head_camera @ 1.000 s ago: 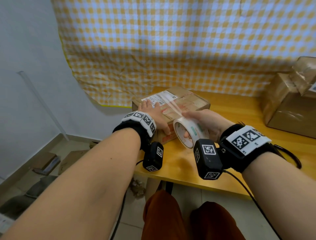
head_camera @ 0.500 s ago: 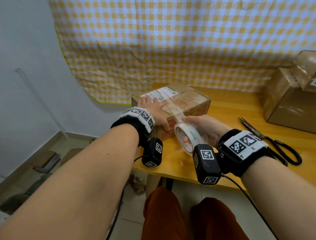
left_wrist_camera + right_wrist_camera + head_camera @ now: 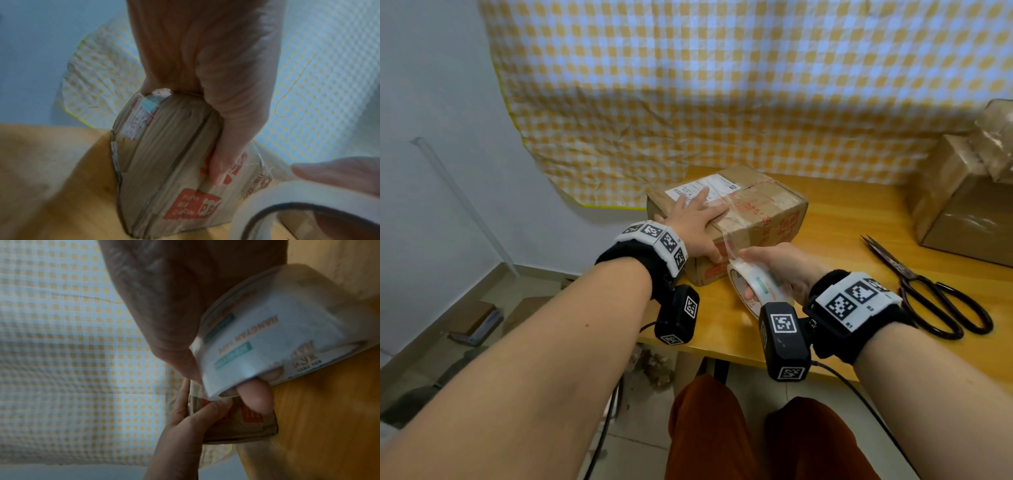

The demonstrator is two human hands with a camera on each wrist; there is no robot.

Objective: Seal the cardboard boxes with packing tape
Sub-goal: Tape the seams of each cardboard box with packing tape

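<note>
A brown cardboard box (image 3: pixel 756 212) with a white label lies at the table's back left. My left hand (image 3: pixel 695 222) presses flat on its top, fingers straight, thumb (image 3: pixel 226 146) down the near side. My right hand (image 3: pixel 774 267) grips a roll of clear packing tape (image 3: pixel 756 291) just in front of the box, above the table, fingers through its core (image 3: pixel 252 395). A clear tape strip (image 3: pixel 729 236) runs from the box top over its near edge to the roll. The wrist views show the box (image 3: pixel 164 162) and the roll (image 3: pixel 267 337) close up.
Black scissors (image 3: pixel 928 294) lie on the wooden table (image 3: pixel 842 219) to the right of my right hand. Larger cardboard boxes (image 3: pixel 962 205) are stacked at the far right. A yellow checked cloth (image 3: pixel 722 85) hangs behind. Flattened cardboard (image 3: pixel 472 318) lies on the floor at left.
My right hand has drawn the roll down off the box toward the table's near edge, lengthening the strip. My left hand has slid further onto the box top.
</note>
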